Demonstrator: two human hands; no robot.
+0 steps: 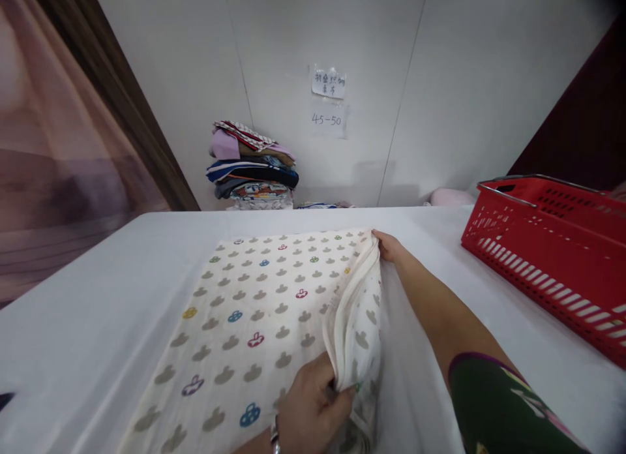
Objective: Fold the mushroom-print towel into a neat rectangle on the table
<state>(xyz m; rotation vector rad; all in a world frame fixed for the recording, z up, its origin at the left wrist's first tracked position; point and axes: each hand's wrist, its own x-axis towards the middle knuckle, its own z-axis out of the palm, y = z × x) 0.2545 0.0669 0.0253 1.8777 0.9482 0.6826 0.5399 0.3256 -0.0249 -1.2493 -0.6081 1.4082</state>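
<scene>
My left hand (pixel 313 402) pinches the cloth (pixel 254 310) at its near right edge, my right hand (pixel 388 247) grips its far corner, mid-table (pixel 98 297) (basket (pixel 548 245) at right, contents hidden).

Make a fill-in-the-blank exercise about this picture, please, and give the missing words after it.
1. The basket on the table is ____ in colour.
2. The left hand pinches the near edge of the patterned cloth, and the right hand holds its ____ corner.
3. The pile of folded clothes stands in front of the white ____.

Missing words: red; far; wall.
</scene>
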